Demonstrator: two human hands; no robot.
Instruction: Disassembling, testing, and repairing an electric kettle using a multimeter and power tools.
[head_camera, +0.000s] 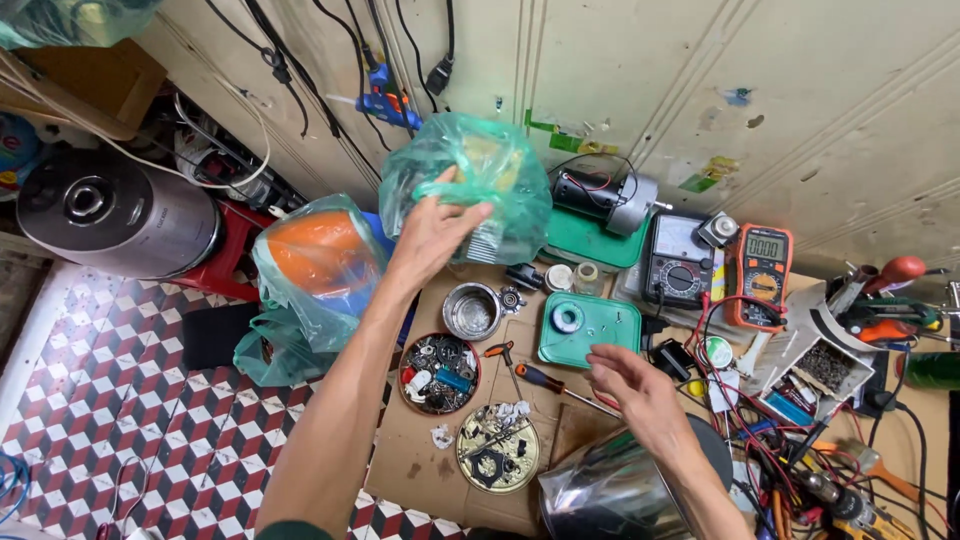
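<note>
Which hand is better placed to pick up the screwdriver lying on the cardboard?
Probably the right hand: it hovers open and empty just beside the screwdriver. The left hand is raised higher, its fingers closed on a green plastic bag.

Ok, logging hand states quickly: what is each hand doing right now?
Left hand: closed on the green plastic bag.
Right hand: open, holding nothing, above the cardboard.

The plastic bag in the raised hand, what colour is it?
Translucent green plastic bag, held up by the left hand; head view.
</note>
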